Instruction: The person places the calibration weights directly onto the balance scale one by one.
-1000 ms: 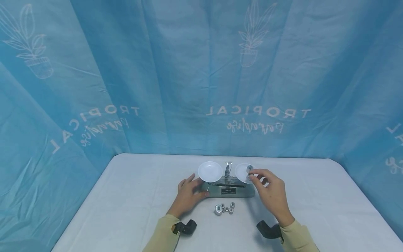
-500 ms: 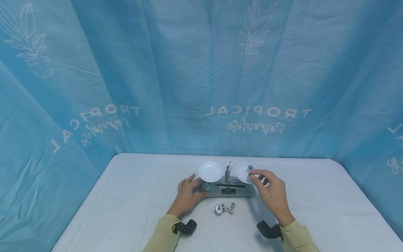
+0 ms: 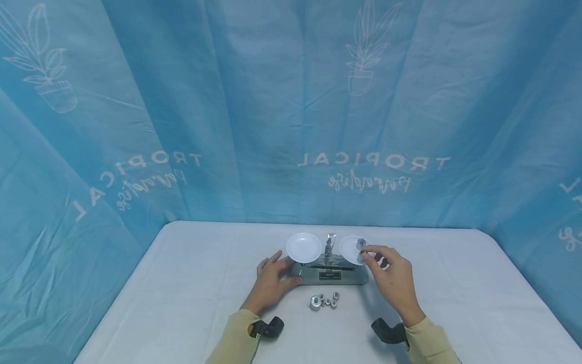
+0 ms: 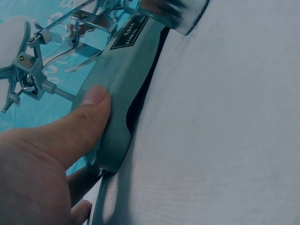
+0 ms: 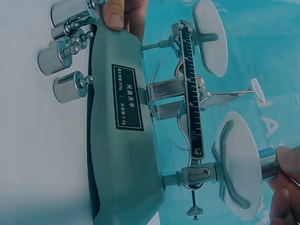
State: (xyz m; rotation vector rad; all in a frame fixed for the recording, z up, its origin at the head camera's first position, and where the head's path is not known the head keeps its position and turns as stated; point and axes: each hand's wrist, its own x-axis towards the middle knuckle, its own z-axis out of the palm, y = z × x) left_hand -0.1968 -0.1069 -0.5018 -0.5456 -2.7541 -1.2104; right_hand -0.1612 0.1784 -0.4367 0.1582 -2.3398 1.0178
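A green pan balance [image 3: 329, 275] with two white pans stands on the white table. My left hand [image 3: 272, 282] grips its left end, thumb on the front face of the base and the other fingers behind, as the left wrist view shows. My right hand [image 3: 394, 278] is at the right pan [image 3: 350, 248], where thumb and fingertips pinch the top of a cylindrical metal weight [image 5: 268, 163]. In the right wrist view that weight's flat end is right against the pan. The left pan [image 3: 303, 247] holds nothing.
Several knobbed metal weights stand in a cluster in front of the balance, the biggest weight [image 3: 316, 303] at the left. A blue printed curtain [image 3: 254, 126] hangs behind the table [image 3: 182, 303] and at both sides.
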